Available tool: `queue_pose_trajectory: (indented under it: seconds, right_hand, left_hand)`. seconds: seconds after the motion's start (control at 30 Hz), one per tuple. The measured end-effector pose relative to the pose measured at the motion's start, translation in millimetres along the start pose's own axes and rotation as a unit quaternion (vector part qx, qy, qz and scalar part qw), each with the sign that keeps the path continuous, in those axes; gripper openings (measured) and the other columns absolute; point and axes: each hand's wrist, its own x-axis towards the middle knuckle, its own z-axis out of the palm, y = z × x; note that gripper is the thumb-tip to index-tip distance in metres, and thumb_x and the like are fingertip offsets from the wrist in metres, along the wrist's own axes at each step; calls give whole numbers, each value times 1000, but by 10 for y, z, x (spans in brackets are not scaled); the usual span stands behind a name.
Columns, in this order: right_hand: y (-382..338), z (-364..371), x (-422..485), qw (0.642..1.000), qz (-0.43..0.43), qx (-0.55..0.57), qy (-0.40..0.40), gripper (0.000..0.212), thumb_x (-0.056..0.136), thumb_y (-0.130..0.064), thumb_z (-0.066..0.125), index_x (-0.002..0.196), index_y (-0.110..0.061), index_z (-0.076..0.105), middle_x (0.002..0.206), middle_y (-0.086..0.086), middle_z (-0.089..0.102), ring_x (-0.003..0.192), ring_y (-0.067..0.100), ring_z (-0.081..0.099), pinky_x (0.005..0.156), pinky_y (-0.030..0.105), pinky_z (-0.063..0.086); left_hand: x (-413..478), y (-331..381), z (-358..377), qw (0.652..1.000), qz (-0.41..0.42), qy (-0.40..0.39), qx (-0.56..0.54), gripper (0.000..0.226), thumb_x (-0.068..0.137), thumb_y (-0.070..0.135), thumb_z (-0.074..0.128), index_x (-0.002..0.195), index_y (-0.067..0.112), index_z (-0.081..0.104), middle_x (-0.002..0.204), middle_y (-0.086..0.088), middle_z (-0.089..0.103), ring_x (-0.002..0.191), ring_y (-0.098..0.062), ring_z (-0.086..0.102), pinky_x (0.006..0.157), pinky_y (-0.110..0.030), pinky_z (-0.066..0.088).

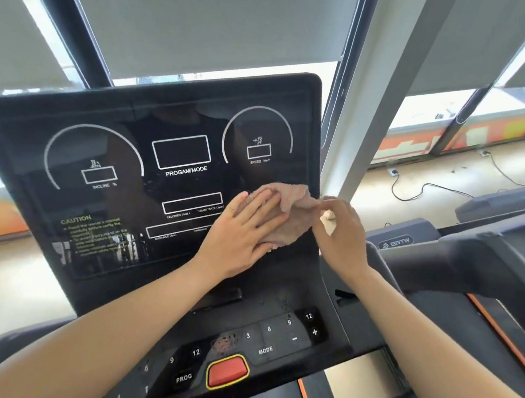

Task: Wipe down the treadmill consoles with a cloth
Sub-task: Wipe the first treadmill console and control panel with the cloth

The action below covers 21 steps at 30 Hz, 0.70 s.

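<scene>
Two hands (245, 229) (342, 235), one cloth (288, 214), one console (100, 202).

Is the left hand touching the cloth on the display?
Touching. The head view shows the left hand lying flat on the pink cloth, its fingers overlapping the fabric against the console screen.

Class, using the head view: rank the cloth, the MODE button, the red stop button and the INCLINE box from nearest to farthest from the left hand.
1. cloth, under the left hand
2. MODE button, below, lower panel
3. INCLINE box, far left, and red stop button, bottom centre: too close to call
</scene>
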Motion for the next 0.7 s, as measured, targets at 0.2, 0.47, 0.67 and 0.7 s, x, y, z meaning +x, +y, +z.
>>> queue_pose_trajectory:
  seconds: [0.2, 0.47, 0.67, 0.7]
  right_hand:
    - [-641, -191, 812, 984, -162, -64, 34, 49, 98, -35, 59, 143, -17, 51, 153, 3, 46, 140, 22, 40, 114, 31, 31]
    - [-1136, -261, 1641, 934, -277, -224, -28, 64, 96, -47, 47, 156, -27, 34, 161, 3, 38, 151, 30, 28, 124, 46, 17]
    - [-1118, -253, 1569, 944, -272, -187, -14, 68, 92, -46, 51, 155, -24, 38, 156, 4, 43, 149, 31, 31, 125, 45, 14]
    - [-1134, -247, 1568, 945, -270, -184, -17, 69, 92, -47, 51, 155, -24, 37, 157, 3, 42, 149, 30, 29, 125, 44, 12]
  left_hand:
    - [301, -549, -459, 993, -102, 43, 28, 79, 100, 71, 31, 165, 29, 12, 173, -11, 2, 160, -30, 1, 128, -51, -10]
    - [458, -1159, -871, 974, -212, 68, 39, 91, 92, 81, 31, 165, 31, 9, 173, -13, 1, 161, -32, -3, 127, -55, -5]
    - [305, -921, -736, 973, -217, 72, 16, 94, 93, 76, 41, 165, 26, 8, 169, -11, -13, 157, -29, -14, 127, -55, -7]
    - [224, -865, -680, 975, -213, 64, 17, 93, 93, 76, 41, 165, 26, 9, 169, -12, -12, 158, -29, -14, 127, -55, -7]
